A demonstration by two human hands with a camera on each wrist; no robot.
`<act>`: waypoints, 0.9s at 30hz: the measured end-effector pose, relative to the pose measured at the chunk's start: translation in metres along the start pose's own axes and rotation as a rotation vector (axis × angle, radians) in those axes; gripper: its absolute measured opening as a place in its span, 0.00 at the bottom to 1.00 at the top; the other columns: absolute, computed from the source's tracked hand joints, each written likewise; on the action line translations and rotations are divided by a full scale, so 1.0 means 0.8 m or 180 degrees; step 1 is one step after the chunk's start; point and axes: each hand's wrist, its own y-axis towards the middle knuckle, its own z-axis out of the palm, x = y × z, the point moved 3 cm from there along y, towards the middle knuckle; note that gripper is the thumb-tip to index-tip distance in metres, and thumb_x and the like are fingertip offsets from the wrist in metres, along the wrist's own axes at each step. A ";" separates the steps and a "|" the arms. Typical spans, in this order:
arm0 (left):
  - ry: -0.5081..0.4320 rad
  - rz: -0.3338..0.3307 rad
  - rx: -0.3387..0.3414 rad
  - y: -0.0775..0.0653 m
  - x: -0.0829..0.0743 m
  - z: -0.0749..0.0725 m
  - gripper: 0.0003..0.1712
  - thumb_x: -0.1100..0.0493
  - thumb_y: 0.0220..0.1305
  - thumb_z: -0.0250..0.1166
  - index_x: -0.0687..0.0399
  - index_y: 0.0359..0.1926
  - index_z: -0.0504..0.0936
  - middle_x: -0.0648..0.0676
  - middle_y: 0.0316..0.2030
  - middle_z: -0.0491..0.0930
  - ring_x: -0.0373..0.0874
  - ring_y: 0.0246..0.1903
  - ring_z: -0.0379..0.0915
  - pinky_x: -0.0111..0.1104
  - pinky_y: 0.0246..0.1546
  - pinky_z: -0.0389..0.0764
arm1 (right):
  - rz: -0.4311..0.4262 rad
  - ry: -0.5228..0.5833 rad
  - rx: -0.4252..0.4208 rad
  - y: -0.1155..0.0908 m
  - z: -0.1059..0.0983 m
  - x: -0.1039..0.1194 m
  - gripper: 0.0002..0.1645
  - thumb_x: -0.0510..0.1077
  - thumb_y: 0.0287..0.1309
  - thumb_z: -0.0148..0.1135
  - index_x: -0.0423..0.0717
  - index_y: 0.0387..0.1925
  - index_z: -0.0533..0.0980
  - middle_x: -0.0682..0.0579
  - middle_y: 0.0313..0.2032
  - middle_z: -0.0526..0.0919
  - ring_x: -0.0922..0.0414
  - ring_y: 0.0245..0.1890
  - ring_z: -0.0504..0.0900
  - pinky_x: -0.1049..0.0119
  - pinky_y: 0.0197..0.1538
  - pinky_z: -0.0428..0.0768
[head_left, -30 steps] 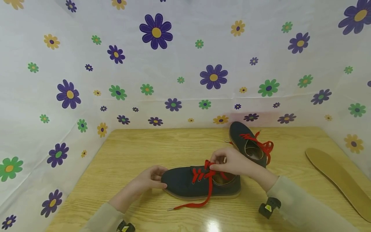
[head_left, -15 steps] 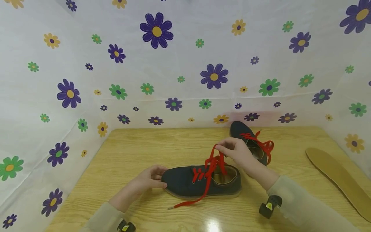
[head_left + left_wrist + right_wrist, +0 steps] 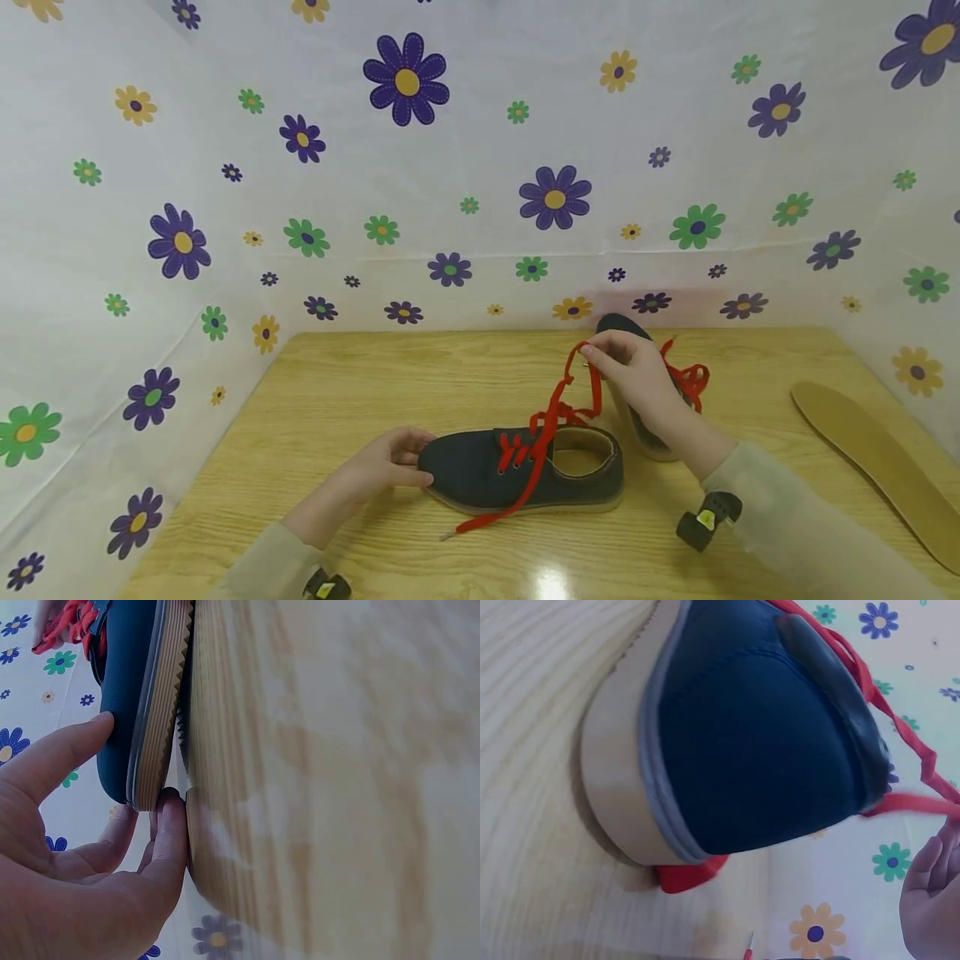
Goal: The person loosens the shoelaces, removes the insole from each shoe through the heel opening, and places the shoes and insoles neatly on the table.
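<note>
A dark navy shoe [image 3: 459, 473] with red laces lies on the table, its toe pointing left. My left hand [image 3: 378, 467] holds the toe; in the left wrist view the thumb is on the upper and fingertips are at the sole's front edge. Over the shoe's opening, my right hand [image 3: 633, 375] pinches the red shoelace [image 3: 555, 404], drawn up in a kinked loop. One lace end with a silvery tip trails on the table at the near side. The right wrist view shows the shoe's heel [image 3: 757, 750] close up, with the lace rising from it.
Behind my right hand stands a second navy shoe [image 3: 617, 322], partly hidden, its red laces [image 3: 692, 379] loose. A tan insole [image 3: 870, 458] lies at the table's right. Flower-printed white cloth [image 3: 480, 150] rises along the back and sides of the wooden table [image 3: 360, 375].
My right hand has moved up and back to the right from the shoe's eyelets, pulling the lace into a taller loop. The left hand stays at the toe.
</note>
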 end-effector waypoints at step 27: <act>0.0033 -0.0089 -0.0040 0.001 -0.002 0.001 0.36 0.65 0.65 0.74 0.69 0.70 0.71 0.66 0.62 0.77 0.48 0.54 0.78 0.37 0.56 0.79 | -0.0751 -0.0768 0.0584 -0.014 0.028 0.001 0.04 0.37 0.70 0.69 0.43 0.44 0.86 0.46 0.45 0.90 0.53 0.47 0.89 0.64 0.55 0.84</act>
